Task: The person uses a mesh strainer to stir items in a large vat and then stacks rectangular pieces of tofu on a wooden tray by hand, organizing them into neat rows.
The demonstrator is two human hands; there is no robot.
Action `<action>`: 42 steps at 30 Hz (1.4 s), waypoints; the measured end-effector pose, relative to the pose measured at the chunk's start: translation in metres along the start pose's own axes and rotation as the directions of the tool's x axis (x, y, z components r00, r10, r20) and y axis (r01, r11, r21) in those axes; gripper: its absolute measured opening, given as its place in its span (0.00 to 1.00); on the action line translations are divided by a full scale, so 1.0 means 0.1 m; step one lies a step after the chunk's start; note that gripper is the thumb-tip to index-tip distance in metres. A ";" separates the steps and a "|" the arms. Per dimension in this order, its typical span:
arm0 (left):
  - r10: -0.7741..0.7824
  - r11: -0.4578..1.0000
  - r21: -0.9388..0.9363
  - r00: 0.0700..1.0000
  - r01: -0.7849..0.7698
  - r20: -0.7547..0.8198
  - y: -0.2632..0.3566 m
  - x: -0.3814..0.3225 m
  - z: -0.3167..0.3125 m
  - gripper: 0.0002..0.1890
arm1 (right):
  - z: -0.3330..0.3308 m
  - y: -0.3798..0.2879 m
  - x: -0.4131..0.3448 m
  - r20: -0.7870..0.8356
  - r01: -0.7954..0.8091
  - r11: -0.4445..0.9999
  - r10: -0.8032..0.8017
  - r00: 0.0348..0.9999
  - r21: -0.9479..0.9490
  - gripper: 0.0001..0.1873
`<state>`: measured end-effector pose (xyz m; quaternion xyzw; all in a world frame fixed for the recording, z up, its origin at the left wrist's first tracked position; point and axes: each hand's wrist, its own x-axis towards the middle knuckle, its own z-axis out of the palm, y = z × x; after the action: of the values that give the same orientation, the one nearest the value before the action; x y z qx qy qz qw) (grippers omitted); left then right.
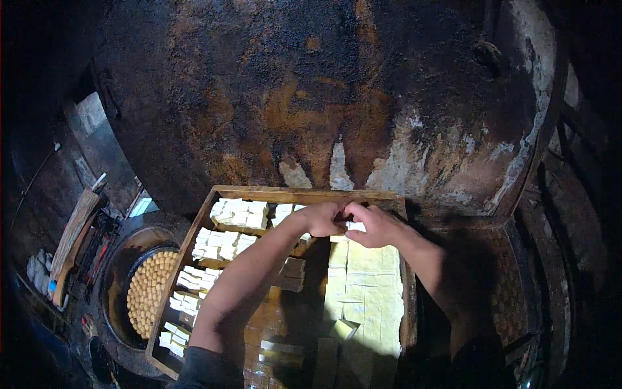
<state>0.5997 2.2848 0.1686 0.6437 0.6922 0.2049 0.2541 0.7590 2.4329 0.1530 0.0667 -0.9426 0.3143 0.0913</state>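
My left hand (320,220) and my right hand (371,227) meet near the far side of a shallow wooden tray (301,193). Fingers of both are curled close together, and a small white tofu-like piece (357,226) shows between my right thumb and fingers. Whether either hand grips it is hidden. Just below my right hand lies a pale yellow tofu-like slab (371,287), scored into rectangles. One cut block (344,329) sits tilted on the slab. Rows of small white cut pieces (240,213) stand along the tray's left side, partly behind my left forearm.
Left of the tray, a round pan (114,301) holds many golden-brown pieces (153,291). Beyond it lie a split log (75,238) and glowing embers (102,255). A large soot-stained curved wall (316,97) rises behind the tray. A woven panel (508,291) is at right.
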 end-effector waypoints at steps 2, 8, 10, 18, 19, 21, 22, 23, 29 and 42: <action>-0.102 0.990 0.099 0.993 0.097 0.053 0.04 -0.04 0.08 0.29 | 0.06 0.02 0.01 0.067 -0.059 0.998 0.058 0.996 0.011 0.22; 0.032 0.992 0.124 0.995 -0.020 -0.095 -0.23 0.16 0.43 0.31 | 0.29 0.46 0.00 -0.055 -0.102 0.981 0.095 0.994 -0.165 0.18; -0.155 0.965 0.216 0.988 0.152 -0.003 -0.33 0.22 0.47 0.29 | 0.38 0.44 0.05 -0.021 -0.153 0.958 0.152 0.988 -0.242 0.17; -0.227 0.948 0.255 0.965 0.190 0.127 -0.28 0.13 0.42 0.29 | 0.34 -0.13 -0.13 0.077 -0.344 0.891 0.381 0.921 -0.298 0.20; -0.157 0.962 0.243 0.982 0.128 0.106 -0.32 0.13 0.43 0.31 | 0.31 -0.20 -0.12 0.088 -0.350 0.882 0.394 0.915 -0.314 0.20; -0.260 0.938 0.276 0.952 0.210 0.162 -0.19 0.16 0.39 0.32 | 0.23 -0.27 -0.15 0.103 -0.379 0.858 0.436 0.894 -0.346 0.19; -0.203 0.955 0.248 0.967 0.161 0.154 0.01 0.17 0.36 0.33 | 0.17 -0.22 -0.22 0.075 -0.365 0.865 0.413 0.908 -0.344 0.19; -0.147 0.969 0.220 0.979 0.113 0.144 0.21 0.16 0.34 0.33 | 0.13 -0.13 -0.30 0.048 -0.349 0.872 0.387 0.921 -0.342 0.20; -0.204 0.949 0.281 0.955 0.140 0.214 0.10 0.22 0.52 0.34 | 0.41 0.30 -0.35 0.000 -0.223 0.942 0.230 0.973 -0.252 0.20; -0.062 0.966 0.241 0.991 0.089 -0.116 0.26 -0.24 0.66 0.53 | 0.44 -0.36 -0.59 -0.046 -0.097 0.820 0.086 0.995 -0.564 0.31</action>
<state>0.6612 2.2605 0.1348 0.6315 0.7489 0.1420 0.1424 0.8176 2.3822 0.1269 -0.0114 -0.9945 0.0258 0.1006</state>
